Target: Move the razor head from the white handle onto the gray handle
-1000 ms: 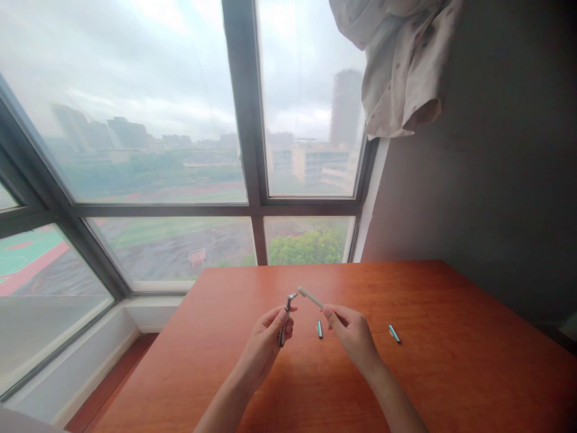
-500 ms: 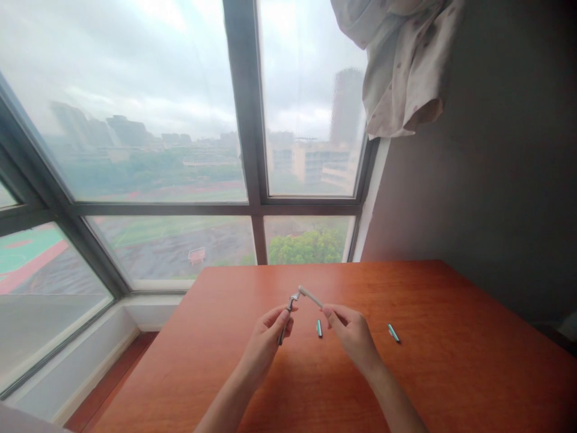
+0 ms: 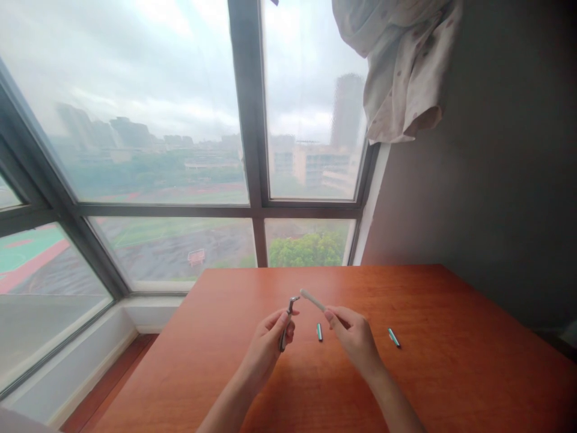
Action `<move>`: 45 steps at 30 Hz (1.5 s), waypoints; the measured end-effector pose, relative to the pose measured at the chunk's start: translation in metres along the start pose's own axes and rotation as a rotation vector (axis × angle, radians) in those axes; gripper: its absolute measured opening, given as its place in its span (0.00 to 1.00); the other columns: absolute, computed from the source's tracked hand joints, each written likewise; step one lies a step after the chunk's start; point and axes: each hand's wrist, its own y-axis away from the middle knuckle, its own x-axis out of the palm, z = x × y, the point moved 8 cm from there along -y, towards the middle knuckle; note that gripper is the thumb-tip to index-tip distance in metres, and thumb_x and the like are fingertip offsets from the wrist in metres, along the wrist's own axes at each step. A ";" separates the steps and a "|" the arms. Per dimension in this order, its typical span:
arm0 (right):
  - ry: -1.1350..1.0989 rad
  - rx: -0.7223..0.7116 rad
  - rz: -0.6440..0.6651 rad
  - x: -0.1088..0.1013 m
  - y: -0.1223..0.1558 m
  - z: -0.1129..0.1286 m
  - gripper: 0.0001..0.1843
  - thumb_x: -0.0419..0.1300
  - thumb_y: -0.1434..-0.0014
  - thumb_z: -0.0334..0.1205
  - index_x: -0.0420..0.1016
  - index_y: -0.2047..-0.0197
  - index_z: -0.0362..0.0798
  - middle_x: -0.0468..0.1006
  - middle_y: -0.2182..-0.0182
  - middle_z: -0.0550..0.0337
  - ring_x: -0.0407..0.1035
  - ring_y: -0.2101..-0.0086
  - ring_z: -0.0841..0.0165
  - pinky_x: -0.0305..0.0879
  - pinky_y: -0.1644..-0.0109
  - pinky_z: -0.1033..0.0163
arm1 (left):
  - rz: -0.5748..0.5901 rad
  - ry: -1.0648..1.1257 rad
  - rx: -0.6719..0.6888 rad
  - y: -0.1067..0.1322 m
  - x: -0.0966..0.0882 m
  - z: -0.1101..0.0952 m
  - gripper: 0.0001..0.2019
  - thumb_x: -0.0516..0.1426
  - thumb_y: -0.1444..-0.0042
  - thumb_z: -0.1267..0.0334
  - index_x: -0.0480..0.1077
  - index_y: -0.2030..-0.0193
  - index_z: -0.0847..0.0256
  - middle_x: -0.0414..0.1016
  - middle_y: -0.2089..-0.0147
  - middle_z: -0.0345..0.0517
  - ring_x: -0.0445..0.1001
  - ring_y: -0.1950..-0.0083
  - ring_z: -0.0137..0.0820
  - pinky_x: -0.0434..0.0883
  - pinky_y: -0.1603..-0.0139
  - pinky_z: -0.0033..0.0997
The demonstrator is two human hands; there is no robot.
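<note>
My left hand (image 3: 269,340) is closed around a razor handle (image 3: 283,340), its bent silver neck pointing up and right. Between the thumb and fingers of my right hand (image 3: 354,337) is a slim pale-grey stick (image 3: 312,300) with a rounded end, slanting up to the left. Its tip sits just right of the silver neck, with a small gap showing. On the table below, near my right fingers, lies a small dark and teal razor cartridge (image 3: 320,332). A second razor cartridge (image 3: 393,337) is farther right.
The reddish-brown wooden table (image 3: 225,313) spreads under both hands. Behind it stands a large window with a grey frame (image 3: 259,210). A bunched curtain (image 3: 399,78) hangs at the upper right, beside a dark wall (image 3: 496,150).
The stick's tip has come slightly away from the razor handle's silver neck, which has tilted a little. Both hands keep their holds. The whole view has shifted slightly.
</note>
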 end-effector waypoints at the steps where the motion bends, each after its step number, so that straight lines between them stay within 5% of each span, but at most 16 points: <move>1: -0.003 -0.009 -0.003 0.000 0.000 0.001 0.27 0.51 0.37 0.56 0.79 0.69 0.43 0.72 0.77 0.58 0.66 0.74 0.68 0.60 0.71 0.68 | -0.002 0.003 -0.002 0.000 0.000 0.000 0.21 0.64 0.52 0.49 0.77 0.58 0.65 0.62 0.77 0.38 0.56 0.75 0.24 0.53 0.73 0.26; 23: -0.020 -0.059 0.062 0.009 -0.001 -0.001 0.24 0.53 0.37 0.54 0.81 0.67 0.44 0.76 0.76 0.58 0.69 0.73 0.67 0.61 0.70 0.68 | 0.088 0.090 -0.033 0.002 0.005 0.004 0.18 0.61 0.46 0.52 0.75 0.56 0.64 0.60 0.77 0.36 0.56 0.76 0.21 0.53 0.74 0.23; 45: 0.124 0.096 0.085 0.008 0.000 -0.022 0.22 0.53 0.37 0.50 0.80 0.69 0.45 0.78 0.74 0.57 0.69 0.72 0.66 0.59 0.69 0.67 | -0.051 -0.019 -0.004 -0.003 -0.007 0.003 0.22 0.66 0.54 0.49 0.77 0.58 0.65 0.67 0.75 0.40 0.61 0.74 0.23 0.57 0.72 0.23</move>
